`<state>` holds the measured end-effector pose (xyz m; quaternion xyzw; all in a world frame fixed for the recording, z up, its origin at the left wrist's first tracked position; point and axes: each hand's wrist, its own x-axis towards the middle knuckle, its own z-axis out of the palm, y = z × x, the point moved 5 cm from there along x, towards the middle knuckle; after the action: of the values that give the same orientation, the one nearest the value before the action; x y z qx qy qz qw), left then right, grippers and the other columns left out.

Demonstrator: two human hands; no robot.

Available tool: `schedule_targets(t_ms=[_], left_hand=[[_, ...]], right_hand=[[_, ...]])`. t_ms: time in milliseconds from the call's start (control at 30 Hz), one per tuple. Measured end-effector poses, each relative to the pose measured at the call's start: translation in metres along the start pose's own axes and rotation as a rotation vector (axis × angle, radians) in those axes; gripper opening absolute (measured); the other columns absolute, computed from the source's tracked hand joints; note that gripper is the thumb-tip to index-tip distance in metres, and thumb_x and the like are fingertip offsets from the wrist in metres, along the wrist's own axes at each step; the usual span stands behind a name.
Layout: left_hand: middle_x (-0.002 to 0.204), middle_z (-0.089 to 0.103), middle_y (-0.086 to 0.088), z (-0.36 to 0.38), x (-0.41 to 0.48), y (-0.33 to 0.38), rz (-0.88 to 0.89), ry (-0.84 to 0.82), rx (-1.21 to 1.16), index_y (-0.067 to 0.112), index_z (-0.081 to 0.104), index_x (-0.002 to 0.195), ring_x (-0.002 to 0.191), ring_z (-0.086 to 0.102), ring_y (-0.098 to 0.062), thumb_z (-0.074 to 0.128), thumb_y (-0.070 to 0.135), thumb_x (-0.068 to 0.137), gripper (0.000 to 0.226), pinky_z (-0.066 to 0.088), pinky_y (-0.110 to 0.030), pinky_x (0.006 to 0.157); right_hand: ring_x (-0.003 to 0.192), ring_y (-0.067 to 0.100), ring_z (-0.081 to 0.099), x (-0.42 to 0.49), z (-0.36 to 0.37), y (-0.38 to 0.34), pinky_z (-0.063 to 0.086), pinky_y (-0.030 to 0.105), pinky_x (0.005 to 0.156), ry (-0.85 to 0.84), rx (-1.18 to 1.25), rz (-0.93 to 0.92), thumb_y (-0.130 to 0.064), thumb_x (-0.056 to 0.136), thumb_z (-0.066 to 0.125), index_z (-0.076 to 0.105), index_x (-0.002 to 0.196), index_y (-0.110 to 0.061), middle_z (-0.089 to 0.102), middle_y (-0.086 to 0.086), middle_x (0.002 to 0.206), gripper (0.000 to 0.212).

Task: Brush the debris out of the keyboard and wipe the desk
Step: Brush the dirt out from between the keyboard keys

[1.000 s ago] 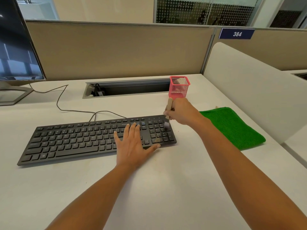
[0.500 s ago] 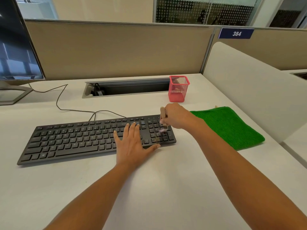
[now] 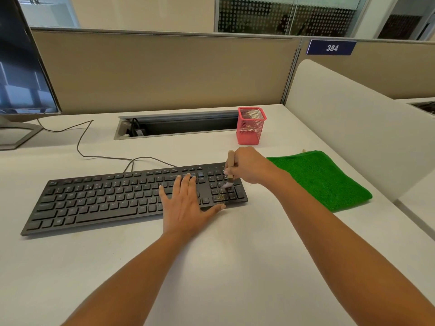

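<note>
The keyboard (image 3: 106, 198) lies across the tabletop (image 3: 235, 267) in front of me, its right end near the middle of the view. On the number pad I can see a small patch of brownish debris (image 3: 221, 197) sitting on the keys near the front edge. The brush (image 3: 229, 170) stands nearly upright just behind it, pale bristles down on the pad.

My right hand (image 3: 249, 167) grips the wooden handle, its fingers (image 3: 227, 171) curled round the lower part. My left hand (image 3: 186, 203) lies flat on the keys left of the number pad, fingers (image 3: 188, 182) straight and slightly spread, thumb out along the front edge, steadying the board.

I judge the brushing to be under way and unfinished, since the crumbs are not yet off the keyboard. The rest of the keys look clean from here, though they are too small to be sure. The wiping looks not yet begun: the green cloth (image 3: 324, 180) lies folded to the right, untouched.

A pink mesh pen cup (image 3: 250, 127) stands just behind my right hand, and the keyboard's cable (image 3: 80, 142) trails back toward the monitor (image 3: 21, 67). Both would need working around when I wipe.
</note>
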<state>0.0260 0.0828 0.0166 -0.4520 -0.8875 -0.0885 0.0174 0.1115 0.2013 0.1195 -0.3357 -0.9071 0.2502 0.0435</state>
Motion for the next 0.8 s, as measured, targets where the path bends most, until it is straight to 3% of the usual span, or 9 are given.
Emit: schedule_targets(t_ms=[167, 267, 400, 500, 667, 800], left_hand=[[0.159, 0.008, 0.003, 0.0, 0.001, 0.0, -0.003, -0.003, 0.008, 0.017, 0.01, 0.151, 0.147, 0.0, -0.017, -0.012, 0.089, 0.054, 0.122, -0.001, -0.056, 0.115], [0.159, 0.008, 0.002, 0.0, 0.0, 0.0, 0.0, -0.006, 0.009, 0.017, 0.01, 0.151, 0.147, 0.0, -0.017, -0.012, 0.089, 0.055, 0.122, 0.0, -0.057, 0.115], [0.159, 0.007, 0.002, -0.001, 0.0, 0.0, 0.0, -0.012, 0.015, 0.017, 0.009, 0.151, 0.147, -0.001, -0.017, -0.013, 0.088, 0.053, 0.123, -0.001, -0.057, 0.115], [0.159, 0.007, 0.002, 0.0, 0.0, 0.0, -0.001, -0.011, 0.013, 0.017, 0.009, 0.151, 0.147, -0.001, -0.017, -0.014, 0.089, 0.051, 0.125, -0.001, -0.057, 0.115], [0.159, 0.009, 0.003, 0.001, 0.001, 0.0, 0.0, -0.002, 0.011, 0.017, 0.01, 0.151, 0.147, 0.0, -0.017, -0.015, 0.089, 0.052, 0.124, 0.0, -0.057, 0.115], [0.159, 0.01, 0.003, 0.001, 0.002, -0.001, 0.001, 0.001, -0.003, 0.018, 0.012, 0.151, 0.147, 0.001, -0.017, -0.012, 0.089, 0.052, 0.124, 0.0, -0.057, 0.115]], right_hand=[[0.077, 0.019, 0.056, 0.002, -0.015, 0.013, 0.039, 0.019, 0.053, 0.221, 0.071, 0.093, -0.023, 0.092, 0.057, 0.065, 0.101, -0.001, 0.06, 0.008, 0.089, 0.026], [0.082, 0.023, 0.062, -0.001, -0.009, 0.018, 0.046, 0.03, 0.066, 0.271, 0.11, 0.112, -0.022, 0.093, 0.055, 0.068, 0.1, 0.0, 0.065, 0.01, 0.09, 0.027], [0.096, 0.032, 0.063, -0.006, 0.001, 0.022, 0.051, 0.037, 0.083, 0.15, -0.025, 0.199, -0.019, 0.092, 0.053, 0.062, 0.106, 0.002, 0.065, 0.018, 0.105, 0.027], [0.094, 0.032, 0.066, -0.009, 0.002, 0.025, 0.053, 0.041, 0.088, 0.034, -0.02, 0.227, -0.014, 0.088, 0.054, 0.06, 0.105, 0.002, 0.066, 0.018, 0.104, 0.024], [0.088, 0.026, 0.068, -0.008, -0.013, 0.025, 0.054, 0.04, 0.084, 0.145, 0.15, 0.128, -0.02, 0.091, 0.058, 0.068, 0.098, -0.002, 0.069, 0.013, 0.096, 0.022], [0.078, 0.016, 0.06, -0.01, -0.009, 0.023, 0.045, 0.022, 0.06, 0.09, 0.167, 0.065, -0.02, 0.09, 0.06, 0.069, 0.098, -0.007, 0.066, 0.009, 0.094, 0.018]])
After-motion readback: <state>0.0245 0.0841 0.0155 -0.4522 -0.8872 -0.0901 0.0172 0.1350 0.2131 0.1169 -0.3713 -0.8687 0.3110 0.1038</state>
